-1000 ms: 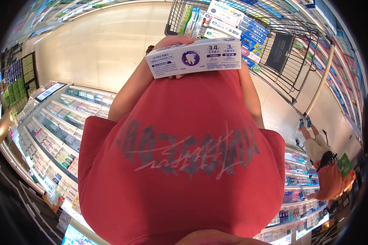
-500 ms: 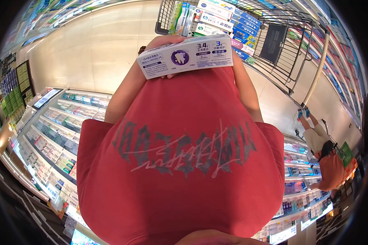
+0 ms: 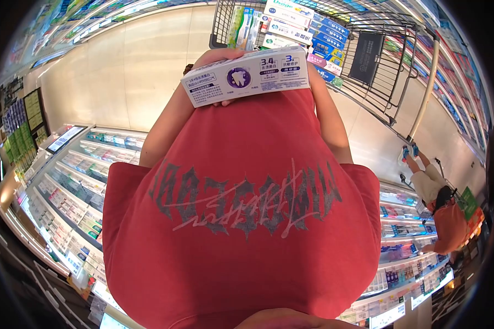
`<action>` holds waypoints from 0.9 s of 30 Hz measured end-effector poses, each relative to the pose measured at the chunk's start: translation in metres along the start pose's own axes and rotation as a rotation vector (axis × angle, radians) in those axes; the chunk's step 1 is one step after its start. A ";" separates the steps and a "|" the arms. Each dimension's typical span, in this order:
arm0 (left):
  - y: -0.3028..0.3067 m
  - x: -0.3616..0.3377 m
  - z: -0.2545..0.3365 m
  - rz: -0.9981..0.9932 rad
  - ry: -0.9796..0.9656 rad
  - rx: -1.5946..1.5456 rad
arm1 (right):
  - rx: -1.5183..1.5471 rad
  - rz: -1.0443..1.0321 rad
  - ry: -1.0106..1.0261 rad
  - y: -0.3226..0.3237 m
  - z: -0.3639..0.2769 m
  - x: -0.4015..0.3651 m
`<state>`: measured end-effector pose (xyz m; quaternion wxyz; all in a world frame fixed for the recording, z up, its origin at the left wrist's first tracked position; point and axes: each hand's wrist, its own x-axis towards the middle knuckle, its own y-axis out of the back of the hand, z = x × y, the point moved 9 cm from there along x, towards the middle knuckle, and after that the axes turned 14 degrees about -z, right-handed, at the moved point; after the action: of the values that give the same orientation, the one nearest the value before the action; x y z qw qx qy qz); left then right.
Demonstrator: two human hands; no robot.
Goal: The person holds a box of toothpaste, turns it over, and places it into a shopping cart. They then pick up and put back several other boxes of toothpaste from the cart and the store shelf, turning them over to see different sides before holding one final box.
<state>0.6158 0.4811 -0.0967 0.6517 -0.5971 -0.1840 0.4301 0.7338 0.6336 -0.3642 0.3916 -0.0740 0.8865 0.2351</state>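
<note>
A white toothpaste box (image 3: 282, 82) with a purple tooth picture lies crosswise in front of my red shirt, at the top middle of the head view. My left hand (image 3: 220, 55) is closed around its left part; the back of the hand shows above the box and fingertips peek out under its lower edge. My right forearm (image 3: 330, 118) reaches up to behind the right end of the box. The right hand itself is hidden there, so its fingers and anything in them cannot be seen.
A black wire shopping cart (image 3: 396, 112) stands just ahead, holding several toothpaste boxes (image 3: 291, 32) and toothbrush packs (image 3: 240, 27). Stocked shelves (image 3: 66, 186) run along both sides. Another person (image 3: 447, 225) in an orange top is at the shelves on the right.
The toothpaste box has shifted very slightly to the left in view, still in my left hand. The person at the right appears a little farther right.
</note>
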 end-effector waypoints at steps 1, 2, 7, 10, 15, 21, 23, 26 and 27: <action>0.000 0.000 0.000 -0.008 0.021 -0.010 | 0.000 -0.006 -0.008 0.001 -0.002 -0.003; 0.000 -0.001 -0.001 -0.017 0.042 -0.019 | -0.002 -0.011 -0.015 0.002 -0.004 -0.003; 0.001 -0.004 0.001 0.045 0.049 -0.002 | -0.033 0.062 0.005 0.003 -0.003 -0.004; 0.001 0.000 0.000 -0.008 0.047 -0.017 | -0.051 0.095 -0.022 0.004 -0.003 -0.009; -0.003 0.001 0.007 0.011 0.010 0.039 | -0.093 0.066 -0.050 0.008 -0.005 -0.008; -0.003 0.004 0.005 -0.002 -0.006 0.008 | -0.075 0.063 -0.059 0.008 -0.002 -0.008; -0.004 0.005 0.004 -0.009 0.001 0.001 | -0.056 0.049 -0.037 0.008 -0.005 -0.009; -0.002 0.006 0.004 -0.013 0.005 0.003 | -0.033 -0.028 -0.001 0.001 0.003 0.005; 0.000 0.006 0.003 -0.018 0.016 -0.006 | -0.025 -0.064 0.011 -0.004 0.008 0.013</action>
<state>0.6174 0.4878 -0.0978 0.6550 -0.6009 -0.1853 0.4190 0.7315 0.6346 -0.3795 0.3930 -0.1087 0.8828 0.2332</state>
